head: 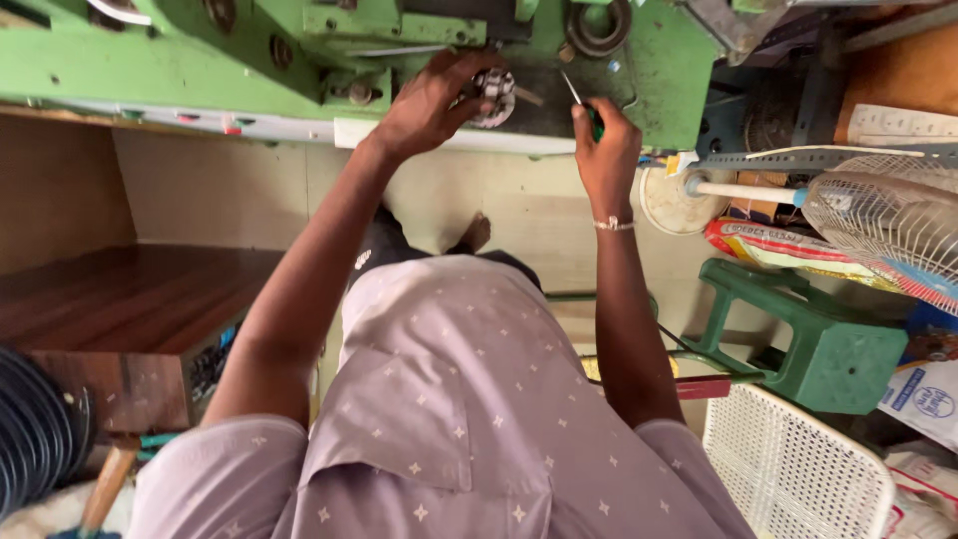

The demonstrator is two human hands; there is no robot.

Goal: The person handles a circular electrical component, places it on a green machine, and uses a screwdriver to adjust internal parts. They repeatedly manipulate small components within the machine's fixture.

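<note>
**benchrat:** Starting at the fingers (pixel 469 100): the left hand (pixel 429 105) has them curled tight round a small round metal part (pixel 493 97), top centre of the frame, sitting on the dark patch of the green machine (pixel 659 90). The right hand (pixel 607 150) is closed on a green-handled screwdriver (pixel 584 108), thin shaft angled up and left, tip just right of the part. Can't tell if the tip is touching anything.

**spanner_joe:** That's my worry. If the blade skids off, I'd guess it heads straight at those left fingertips, since they're wrapped right beside where it's aimed.

**benchrat:** Yeah, and the part only looks pinned by 1 hand, no clamp that I can see. Any twist could spin it loose, probably down to the floor (pixel 519 215) by the bare foot (pixel 477 232).

**spanner_joe:** Further out, the fan (pixel 883 210) at right edge and the green stool (pixel 808 339) at lower right crowd the right elbow. A bump there could jog the screwdriver.

**benchrat:** The bracelet (pixel 614 225) seems snug at least.
</note>
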